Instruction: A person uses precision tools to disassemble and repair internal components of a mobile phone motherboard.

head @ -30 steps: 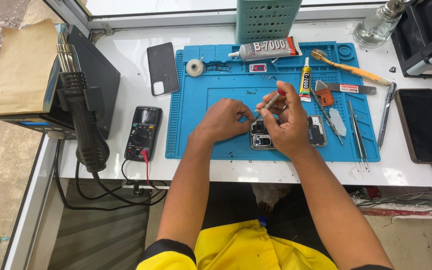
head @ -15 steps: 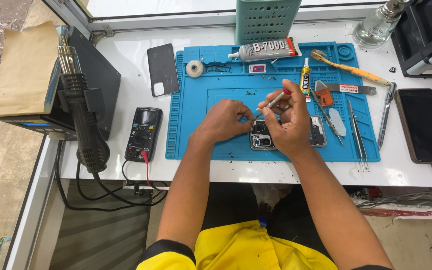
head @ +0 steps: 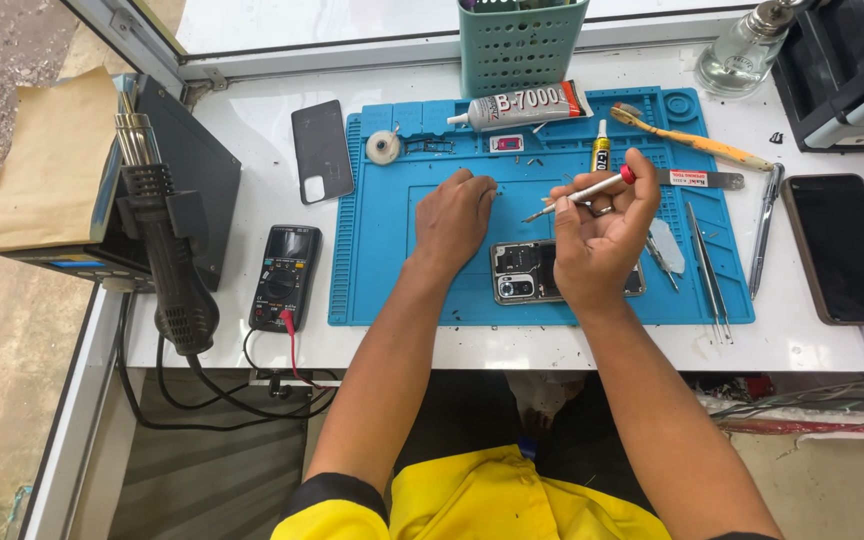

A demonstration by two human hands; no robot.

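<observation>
1. My right hand [head: 600,232] was closed around a slim silver screwdriver with a red end cap [head: 580,193], held nearly level above the mat, tip pointing left.
2. My left hand [head: 455,215] rested palm down on the blue silicone repair mat [head: 382,280], fingers curled loosely and holding nothing that I could see, fingertips near the screwdriver's tip.
3. An opened smartphone with its back removed, camera block exposed [head: 524,272], lay flat on the mat just below both hands, its right part hidden under my right hand.
4. A white tube of adhesive with a red cap [head: 517,105] lay along the mat's upper edge; a small roll of white tape [head: 383,147] sat to its left.
5. A small yellow and black glue tube [head: 601,153] stood between the adhesive and my right hand.
6. An orange-handled toothbrush [head: 697,140] and flat metal pry tool [head: 702,179] lay at the mat's upper right; thin metal tweezers [head: 709,262] lay along its right side.
7. A dark grey phone back cover [head: 321,150] lay on the white worktop [head: 252,110], left of the mat.
8. A black multimeter with a red lead [head: 285,277] sat lower left, beside a black hot-air gun [head: 174,262].
9. A black smartphone, screen dark [head: 845,248], lay at far right.
10. A teal perforated basket [head: 522,45] stood behind the mat.
</observation>
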